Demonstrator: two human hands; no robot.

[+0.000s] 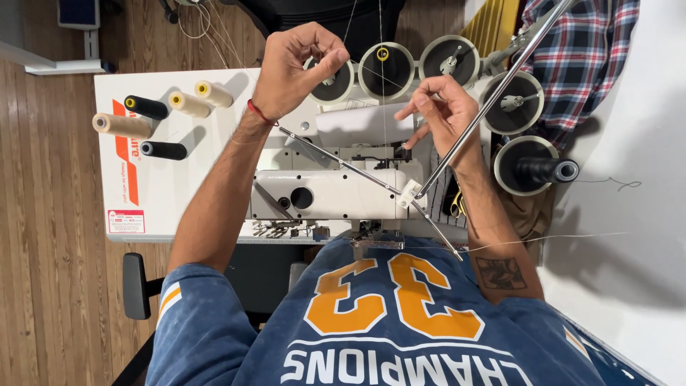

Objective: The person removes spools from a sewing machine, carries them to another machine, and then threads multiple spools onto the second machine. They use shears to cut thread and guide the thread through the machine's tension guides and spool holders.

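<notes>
My left hand (296, 68) and right hand (443, 107) both pinch a thin thread (380, 78) above the sewing machine (332, 193). I think the thread may slip or snap if I pull too hard.

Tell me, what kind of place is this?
Probably a sewing workshop: a white sewing machine on a table, thread cones lying beside it, and round spool stands behind.
</notes>
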